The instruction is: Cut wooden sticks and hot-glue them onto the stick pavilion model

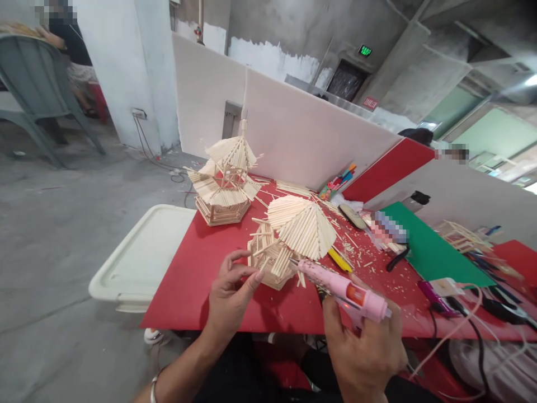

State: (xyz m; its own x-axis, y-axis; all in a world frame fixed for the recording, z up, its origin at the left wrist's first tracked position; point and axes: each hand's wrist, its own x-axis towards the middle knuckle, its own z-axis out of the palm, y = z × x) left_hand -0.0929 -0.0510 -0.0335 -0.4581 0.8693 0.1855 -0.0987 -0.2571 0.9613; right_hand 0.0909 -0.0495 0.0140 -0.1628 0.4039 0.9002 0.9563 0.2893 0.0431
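Note:
A small pavilion model of pale wooden sticks (pixel 308 226) stands on the red tabletop (pixel 188 280), its upper roof above a hexagonal base. At the model's left side my left hand (pixel 232 288) pinches a short wooden stick (pixel 265 263) between thumb and fingers. My right hand (pixel 363 341) is wrapped round a pink glue gun (pixel 335 282), whose metal tip points left at the model's lower roof sticks. Behind and to the left stands a taller stick pavilion (pixel 229 184) with two roof tiers.
A yellow cutter (pixel 339 260) lies right of the model. Sticks and scraps litter the table, with markers (pixel 338 182) behind. A green board (pixel 432 246), a power strip (pixel 444 296) and cables are at the right. A cream stool (pixel 142 252) adjoins the left edge.

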